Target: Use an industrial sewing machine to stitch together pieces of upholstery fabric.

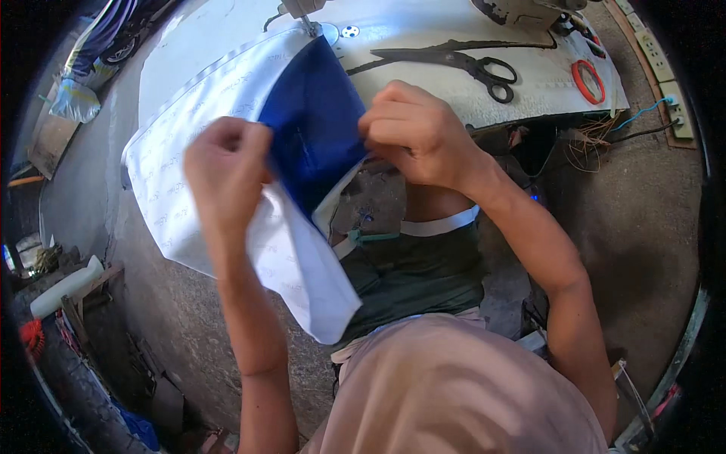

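A large flexible sheet (198,144), white with faint print on one side, hangs off the front of the worktable and over my lap. Part of it is turned to show a glossy dark blue face (314,113). Its far corner lies under the needle area of a sewing machine (305,7). My left hand (227,170), slightly blurred, is closed on the left edge of the blue part. On the opposite edge, my right hand (404,129) pinches the sheet with curled fingers. The blue part is stretched between both hands.
Large black scissors (461,64) lie on the white tabletop (423,94), right of the machine. Further right are a red ring (587,82), like a tape roll, and a power strip (665,83) with a blue cable. A plastic bag (76,98) stands far left.
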### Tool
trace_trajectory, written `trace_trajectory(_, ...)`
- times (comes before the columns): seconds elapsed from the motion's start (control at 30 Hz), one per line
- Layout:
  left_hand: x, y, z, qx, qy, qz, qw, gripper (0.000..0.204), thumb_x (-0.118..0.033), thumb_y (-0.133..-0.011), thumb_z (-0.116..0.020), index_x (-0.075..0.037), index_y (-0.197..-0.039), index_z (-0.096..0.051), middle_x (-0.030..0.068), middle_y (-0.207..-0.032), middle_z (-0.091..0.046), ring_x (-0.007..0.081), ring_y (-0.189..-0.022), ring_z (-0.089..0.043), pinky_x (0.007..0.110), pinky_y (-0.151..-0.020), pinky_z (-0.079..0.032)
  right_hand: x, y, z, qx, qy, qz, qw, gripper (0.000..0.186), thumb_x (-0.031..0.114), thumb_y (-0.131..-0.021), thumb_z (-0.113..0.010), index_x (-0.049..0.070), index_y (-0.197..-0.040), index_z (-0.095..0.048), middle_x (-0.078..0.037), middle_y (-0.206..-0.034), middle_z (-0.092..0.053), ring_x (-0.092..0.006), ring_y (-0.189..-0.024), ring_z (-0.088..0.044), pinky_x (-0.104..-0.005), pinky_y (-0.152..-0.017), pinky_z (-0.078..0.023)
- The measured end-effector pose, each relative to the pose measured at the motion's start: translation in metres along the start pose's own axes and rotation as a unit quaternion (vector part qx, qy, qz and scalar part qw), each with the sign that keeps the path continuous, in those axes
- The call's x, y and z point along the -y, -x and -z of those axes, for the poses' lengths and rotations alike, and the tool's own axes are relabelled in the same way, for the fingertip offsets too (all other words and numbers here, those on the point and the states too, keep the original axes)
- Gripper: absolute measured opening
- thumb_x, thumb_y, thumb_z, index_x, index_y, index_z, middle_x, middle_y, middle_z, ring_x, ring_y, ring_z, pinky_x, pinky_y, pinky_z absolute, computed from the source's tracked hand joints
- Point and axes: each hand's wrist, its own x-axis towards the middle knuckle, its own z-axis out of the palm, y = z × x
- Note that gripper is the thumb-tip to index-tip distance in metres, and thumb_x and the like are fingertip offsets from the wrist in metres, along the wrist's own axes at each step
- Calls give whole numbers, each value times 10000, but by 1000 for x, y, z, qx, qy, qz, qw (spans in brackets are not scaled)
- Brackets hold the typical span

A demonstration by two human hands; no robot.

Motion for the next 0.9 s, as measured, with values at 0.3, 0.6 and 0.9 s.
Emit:
trace_trajectory(0.3,-30,-9,-19,234,-44,-153,959,164,-119,-944,-758,0,-1049,-798,119,-885,-753,198,-733,-663,279,-730,-563,7,-6,-9,-65,90,22,994,243,18,-759,-734,57,-997,-702,-54,-1244,-730,-282,-1252,-639,-446,-1058,-469)
trace_trajectory(0.6,48,-6,-25,184,-333,-377,845,640,-411,-1016,-685,-136,-1580,-557,170,-1598,-564,305,-1599,-376,557,-1320,-266,-7,-21,-17,45,185,-10,982,335,58,-841,-683,23,-1172,-729,-145,-1448,-661,-315,-1461,-531,-523,-1154,-418)
trace_trajectory(0.9,27,-28,-20,287,-330,-422,794,714,-471,-1045,-586,6,-1571,-513,219,-1596,-546,323,-1581,-400,533,-1334,-240,5,-20,-13,78,158,-70,982,389,85,-919,-616,-88,-1263,-670,-199,-1571,-571,-368,-1568,-415,-571,-1252,-363)
